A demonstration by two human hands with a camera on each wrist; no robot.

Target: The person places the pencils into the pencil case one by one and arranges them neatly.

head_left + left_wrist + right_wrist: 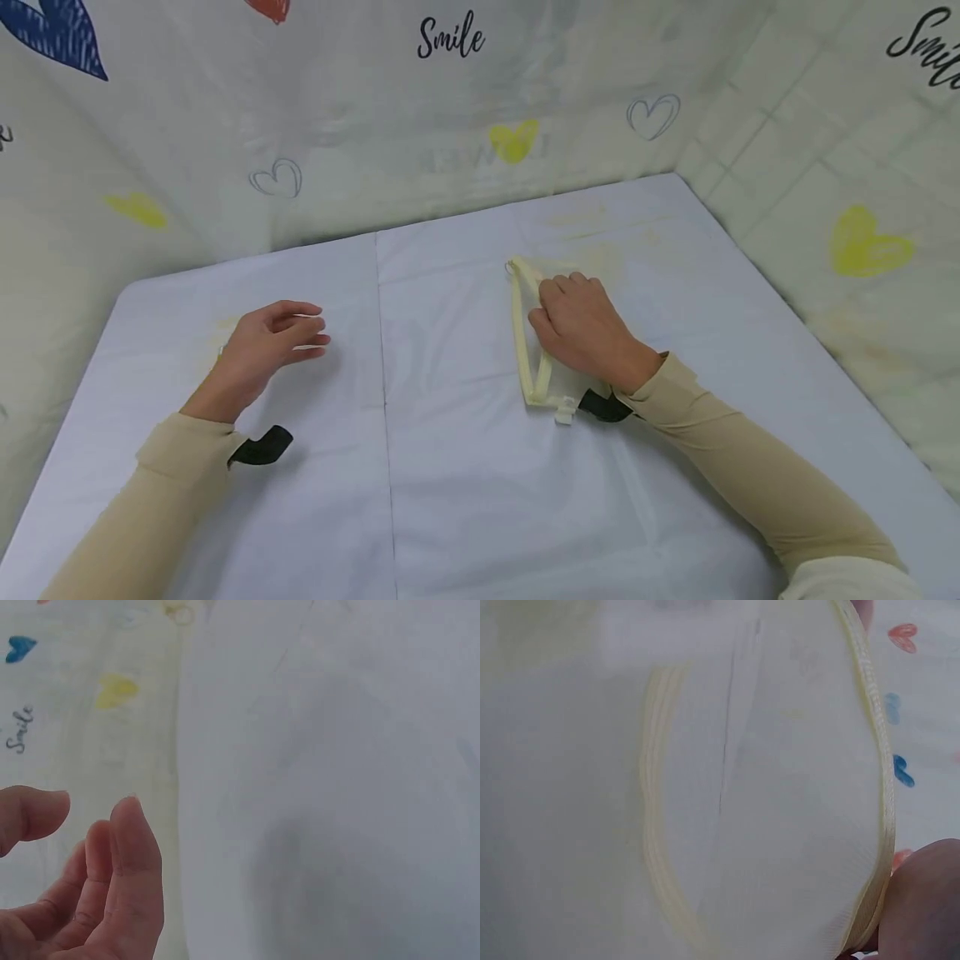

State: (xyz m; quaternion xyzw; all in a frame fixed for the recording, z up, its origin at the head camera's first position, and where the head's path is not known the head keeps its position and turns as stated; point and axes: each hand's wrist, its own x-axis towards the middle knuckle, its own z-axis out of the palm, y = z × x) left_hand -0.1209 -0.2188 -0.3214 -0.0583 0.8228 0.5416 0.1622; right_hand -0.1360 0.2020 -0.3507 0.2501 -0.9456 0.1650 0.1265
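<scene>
A see-through mesh pouch with pale yellow edging lies on the right half of the table in the head view. My right hand grips one edge of it, fingers curled, and lifts that side off the table. The sheer panel fills most of the right wrist view, its yellow trimmed edge running down to the thumb at lower right. My left hand hovers over the left half of the table, fingers loosely bent and holding nothing. The same left hand appears at lower left in its wrist view.
A white cloth with a crease down the middle covers the table. Behind it hangs a pale printed backdrop with hearts and lettering. A small white tag sticks out from the pouch's near edge.
</scene>
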